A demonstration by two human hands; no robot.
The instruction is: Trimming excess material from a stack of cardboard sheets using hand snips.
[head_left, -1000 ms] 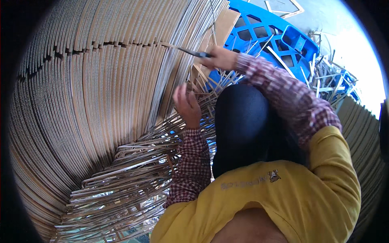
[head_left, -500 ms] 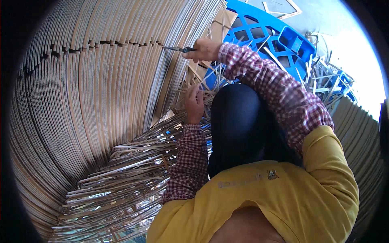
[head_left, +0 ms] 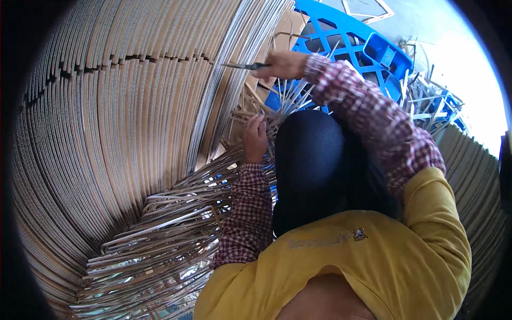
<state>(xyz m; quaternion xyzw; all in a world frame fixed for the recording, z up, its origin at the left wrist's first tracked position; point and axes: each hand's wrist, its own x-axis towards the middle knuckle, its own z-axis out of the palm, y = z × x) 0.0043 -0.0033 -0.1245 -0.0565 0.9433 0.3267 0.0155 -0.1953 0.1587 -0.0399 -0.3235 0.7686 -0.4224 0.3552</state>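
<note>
My right hand [head_left: 286, 65] is closed around the dark handle of a knife-like tool [head_left: 241, 66] with a narrow grey blade. The blade points left, and its tip lies over the edges of a tall stack of corrugated cardboard sheets [head_left: 144, 106]. Lower down, my left hand [head_left: 255, 140] is beside the stack's right side, fingers bent together among thin cardboard strips [head_left: 290, 96]. What its fingers hold is hidden. A jagged dark gap line crosses the sheets, running left from near the blade.
Long loose cardboard strips [head_left: 160, 234] lie heaped below the stack and around my left forearm. A blue plastic lattice pallet [head_left: 346, 40] is at the upper right, with more strips [head_left: 426, 101] over its end. Another cardboard stack [head_left: 469, 176] rises at the right. My knee is between my arms.
My right hand has drawn slightly to the right with the tool, and its blade now lies flatter. The left hand has barely moved.
</note>
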